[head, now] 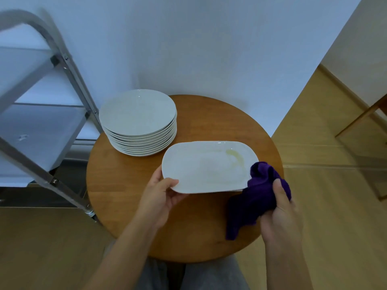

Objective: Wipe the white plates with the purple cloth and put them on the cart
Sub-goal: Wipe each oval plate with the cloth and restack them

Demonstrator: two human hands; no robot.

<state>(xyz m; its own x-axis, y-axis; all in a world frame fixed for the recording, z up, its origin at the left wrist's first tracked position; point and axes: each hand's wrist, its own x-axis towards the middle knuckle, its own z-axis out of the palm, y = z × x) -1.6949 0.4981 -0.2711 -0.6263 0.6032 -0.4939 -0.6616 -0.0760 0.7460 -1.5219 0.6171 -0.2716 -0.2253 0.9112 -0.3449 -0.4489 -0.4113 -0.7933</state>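
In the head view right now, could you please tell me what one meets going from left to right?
Cart → stack of round white plates → left hand gripping the oblong white plate → purple cloth → right hand holding it.

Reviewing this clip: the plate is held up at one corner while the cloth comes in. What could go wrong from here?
The left hand pinches the rectangular plate only at its near-left corner, so pressure from the purple cloth in the right hand on the opposite end could tip or slip it. The yellowish smear lies near the far right edge and could be missed. The stack of plates overhangs the round table beside the cart; a bump might shift it.
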